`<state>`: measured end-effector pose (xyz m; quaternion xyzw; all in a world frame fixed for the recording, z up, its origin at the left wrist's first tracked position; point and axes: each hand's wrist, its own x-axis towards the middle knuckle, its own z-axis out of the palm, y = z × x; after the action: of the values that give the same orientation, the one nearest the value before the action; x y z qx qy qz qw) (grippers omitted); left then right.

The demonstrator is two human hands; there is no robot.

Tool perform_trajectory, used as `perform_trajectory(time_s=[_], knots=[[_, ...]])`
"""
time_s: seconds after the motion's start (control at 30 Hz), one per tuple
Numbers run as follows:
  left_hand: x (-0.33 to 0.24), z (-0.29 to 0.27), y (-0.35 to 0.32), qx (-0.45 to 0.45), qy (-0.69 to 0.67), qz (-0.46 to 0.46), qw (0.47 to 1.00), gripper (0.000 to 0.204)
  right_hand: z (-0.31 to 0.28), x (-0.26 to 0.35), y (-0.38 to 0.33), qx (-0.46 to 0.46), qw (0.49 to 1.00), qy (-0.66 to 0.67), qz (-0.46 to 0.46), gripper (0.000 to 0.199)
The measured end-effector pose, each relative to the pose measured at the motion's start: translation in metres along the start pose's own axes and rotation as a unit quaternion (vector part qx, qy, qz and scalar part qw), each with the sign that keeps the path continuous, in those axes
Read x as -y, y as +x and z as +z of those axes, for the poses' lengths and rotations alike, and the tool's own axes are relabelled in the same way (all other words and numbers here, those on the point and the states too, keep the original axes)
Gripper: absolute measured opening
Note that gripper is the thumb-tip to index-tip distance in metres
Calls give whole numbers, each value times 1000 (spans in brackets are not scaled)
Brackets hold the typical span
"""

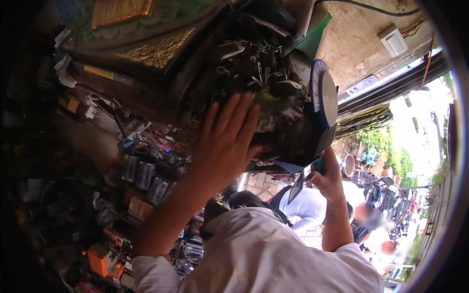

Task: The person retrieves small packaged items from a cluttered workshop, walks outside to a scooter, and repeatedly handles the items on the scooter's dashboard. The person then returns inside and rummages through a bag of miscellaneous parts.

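Observation:
My left hand (229, 132) is spread open, palm down, fingers reaching over a dark jumbled heap of small metal pieces (259, 73), some of which look like keys. Whether the fingertips touch the heap I cannot tell. To the right, my right hand (331, 176) is closed, thumb bent in, around a thin, flat dark piece (296, 188) with a bluish edge; its kind is not plain. Just above that hand a round pale disc with a blue rim (325, 95) stands on edge beside the heap.
A dark case with gold ornament (161, 49) lies at the far left. Boxed goods and loose wires (146, 171) crowd the left side. An orange box (100, 259) sits lower left. A wall switch (392, 40) is at the upper right. People (303, 205) and parked motorbikes appear on the right.

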<state>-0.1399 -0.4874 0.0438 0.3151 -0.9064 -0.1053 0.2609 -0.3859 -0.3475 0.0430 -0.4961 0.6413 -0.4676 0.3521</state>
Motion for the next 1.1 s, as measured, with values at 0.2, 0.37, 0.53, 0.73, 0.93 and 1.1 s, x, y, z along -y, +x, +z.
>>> perform_trajectory(time_s=[0.2, 0.37, 0.53, 0.73, 0.93, 1.1], knots=[[5, -14, -5, -63, -109, 52, 991, 67, -18, 32, -34, -32, 999, 31, 12, 95], [-35, 21, -85, -55, -435, 68, 896, 68, -43, 64, -54, 9, 964, 266, -18, 92], [-117, 70, -79, 40, -461, 123, 878, 101, -24, 115, -70, 78, 875, 461, -123, 72], [-141, 42, -74, 80, -643, 5, 762, 68, 18, 184, -48, 111, 837, 513, -154, 60], [-92, 7, -60, 17, -861, -117, 495, 54, -22, 257, 48, 119, 879, 361, -286, 51], [-54, -13, -58, -127, -754, -142, 628, 45, -45, 322, 206, 8, 948, 143, -283, 44]])
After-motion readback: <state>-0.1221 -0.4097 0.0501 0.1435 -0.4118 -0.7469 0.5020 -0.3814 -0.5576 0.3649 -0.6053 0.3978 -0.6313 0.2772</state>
